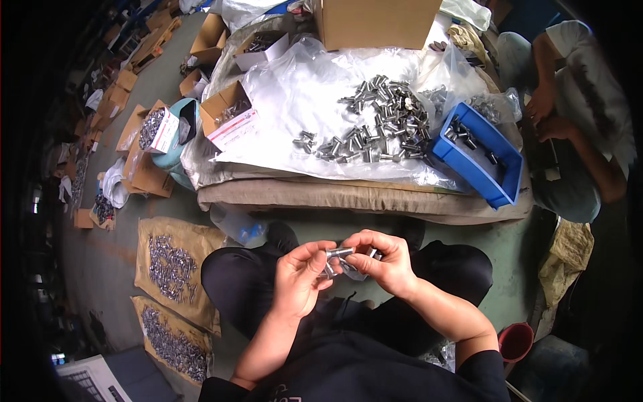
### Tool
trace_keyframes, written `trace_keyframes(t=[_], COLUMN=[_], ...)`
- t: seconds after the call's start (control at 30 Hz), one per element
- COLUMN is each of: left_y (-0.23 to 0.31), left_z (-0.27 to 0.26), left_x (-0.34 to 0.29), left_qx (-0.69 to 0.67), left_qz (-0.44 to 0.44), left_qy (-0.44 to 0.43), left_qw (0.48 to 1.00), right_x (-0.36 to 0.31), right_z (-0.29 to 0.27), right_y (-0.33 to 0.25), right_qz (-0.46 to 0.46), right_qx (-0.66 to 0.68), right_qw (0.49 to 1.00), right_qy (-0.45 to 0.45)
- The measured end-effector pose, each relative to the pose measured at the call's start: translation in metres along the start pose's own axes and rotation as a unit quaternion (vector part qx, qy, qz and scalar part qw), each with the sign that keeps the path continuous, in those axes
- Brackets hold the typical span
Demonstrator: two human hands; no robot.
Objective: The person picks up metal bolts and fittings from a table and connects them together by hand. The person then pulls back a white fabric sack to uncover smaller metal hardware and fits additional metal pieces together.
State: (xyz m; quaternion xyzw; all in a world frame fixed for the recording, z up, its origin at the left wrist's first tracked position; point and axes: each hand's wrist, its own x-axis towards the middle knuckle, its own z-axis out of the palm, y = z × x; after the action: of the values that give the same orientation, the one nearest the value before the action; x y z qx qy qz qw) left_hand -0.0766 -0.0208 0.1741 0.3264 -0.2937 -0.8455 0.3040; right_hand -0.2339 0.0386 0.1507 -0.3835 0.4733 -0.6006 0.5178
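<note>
Above my lap, both hands meet around a shiny metal bolt point(340, 252). My left hand point(299, 280) is closed, its thumb and fingers pinching the bolt's left end. A second metal piece shows lower down in the same hand, partly covered by the fingers. The fingertips of my right hand point(385, 263) are at the bolt's right end, and this hand is closed too. Another short metal piece point(376, 254) pokes out between its fingers. Ahead, a loose pile of similar metal bolts point(392, 114) lies on clear plastic sheeting point(288, 87) over a low padded platform.
A blue bin point(479, 175) with a few bolts sits at the platform's right. Open cardboard boxes point(231, 114) line its left side. Sacks point(151, 228) spread with small metal parts lie on the left floor. Another person point(569, 100) sits at right, near a red bucket point(516, 342).
</note>
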Motion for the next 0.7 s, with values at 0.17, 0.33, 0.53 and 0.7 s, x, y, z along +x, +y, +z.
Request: trace_keyframes(t=[0.17, 0.33, 0.53, 0.7], left_y=[0.000, 0.003, 0.004, -0.002], left_z=[-0.001, 0.005, 0.010, 0.008], left_x=[-0.001, -0.007, -0.005, -0.006], left_qx=[0.050, 0.071, 0.350, 0.348], left_qz=[0.020, 0.034, 0.250, 0.240], left_qy=[0.020, 0.027, 0.003, 0.018], left_qw=[0.998, 0.997, 0.903, 0.906], right_x=[0.000, 0.000, 0.000, 0.004], right_z=[0.002, 0.003, 0.001, -0.001], right_y=[-0.002, -0.004, -0.002, 0.004], right_qz=[0.038, 0.075, 0.089, 0.149], right_qx=[0.030, 0.073, 0.106, 0.311], right_qw=[0.999, 0.994, 0.990, 0.938], right_qy=[0.008, 0.012, 0.005, -0.033])
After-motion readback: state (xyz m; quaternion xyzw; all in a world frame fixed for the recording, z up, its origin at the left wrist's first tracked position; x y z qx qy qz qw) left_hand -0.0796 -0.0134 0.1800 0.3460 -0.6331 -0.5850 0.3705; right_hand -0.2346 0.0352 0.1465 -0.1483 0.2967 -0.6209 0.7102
